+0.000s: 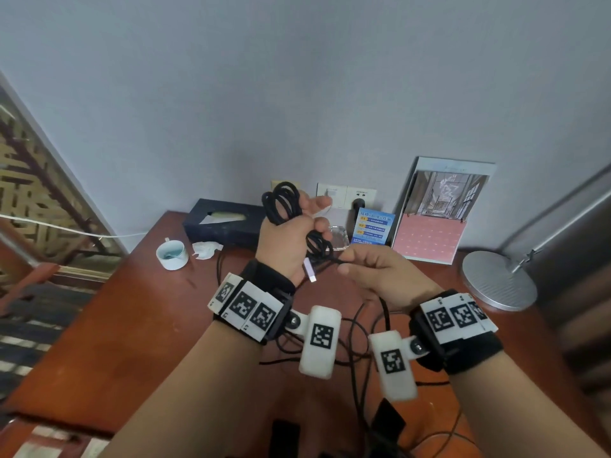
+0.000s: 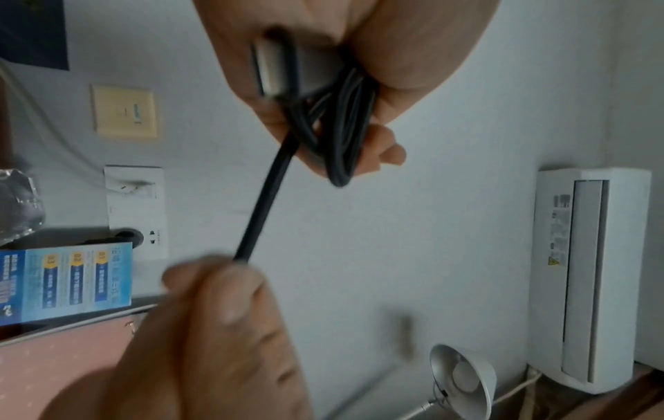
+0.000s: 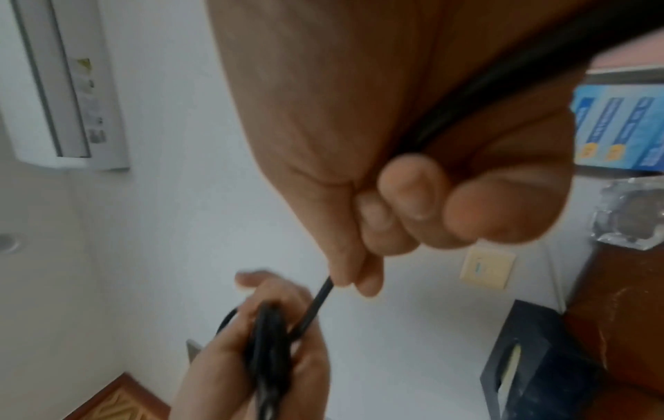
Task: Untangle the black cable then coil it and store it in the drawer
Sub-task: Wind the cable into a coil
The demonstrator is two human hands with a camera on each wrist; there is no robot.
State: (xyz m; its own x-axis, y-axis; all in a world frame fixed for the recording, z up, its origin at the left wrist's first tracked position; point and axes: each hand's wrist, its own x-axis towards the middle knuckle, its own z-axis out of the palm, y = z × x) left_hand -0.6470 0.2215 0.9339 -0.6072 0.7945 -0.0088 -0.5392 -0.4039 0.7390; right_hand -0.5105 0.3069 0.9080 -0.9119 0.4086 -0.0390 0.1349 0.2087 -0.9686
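The black cable (image 1: 285, 202) is wound in several loops that my left hand (image 1: 291, 239) grips above the wooden table (image 1: 139, 312). Its silver USB plug (image 1: 309, 272) hangs below that palm. In the left wrist view the black cable (image 2: 267, 196) runs taut from the bundle to my right hand (image 2: 215, 287). My right hand (image 1: 377, 272) pinches a strand beside the left hand, and the rest trails down past its wrist. The right wrist view shows the black cable (image 3: 314, 305) leaving my right fingers (image 3: 363, 272) toward the left hand (image 3: 273, 341). No drawer is in view.
Other thin cables (image 1: 355, 328) lie on the table under my wrists. At the back stand a dark tissue box (image 1: 224, 226), a white cup (image 1: 172, 254), a blue card (image 1: 373, 227), a calendar (image 1: 439, 213) and a lamp base (image 1: 497, 280). A wall socket (image 1: 360, 197) holds a plug.
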